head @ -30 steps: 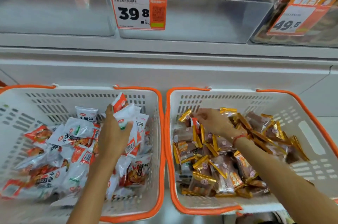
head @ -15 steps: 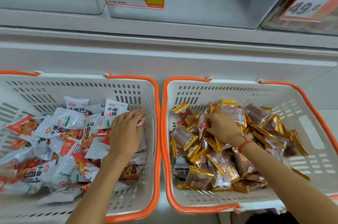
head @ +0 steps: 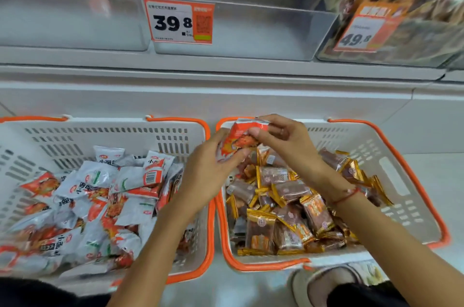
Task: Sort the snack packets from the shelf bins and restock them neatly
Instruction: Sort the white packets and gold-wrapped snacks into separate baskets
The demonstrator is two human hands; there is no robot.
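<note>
Your two hands meet above the far left corner of the right basket (head: pixel 411 156), both on one orange-and-white snack packet (head: pixel 241 137). Your left hand (head: pixel 208 173) pinches its lower end between thumb and fingers; your right hand (head: pixel 283 141) curls over its upper part, thumb on the front, so much of the printing is covered and you cannot read it. A thin red string (head: pixel 345 196) circles your right wrist. Beneath the hands, the right basket holds a heap of brown packets with gold ends (head: pixel 283 206); your right forearm hides part of the pile. To the left, touching rim to rim, the left basket (head: pixel 113 131) holds white-and-orange packets (head: pixel 100 196), blurred towards the near left edge, where the basket is cut off. Both baskets are white with orange rims. Beyond them runs the white shelf (head: pixel 226 98), with clear bins above. A price tag reading 39.8 (head: pixel 179 21) sits on the middle bin; a second tag, 49.8 (head: pixel 361 33), at the far right is smeared, as are the brownish goods behind it. At the near edge, a pale shoe (head: pixel 324 284) shows, partly cropped.
</note>
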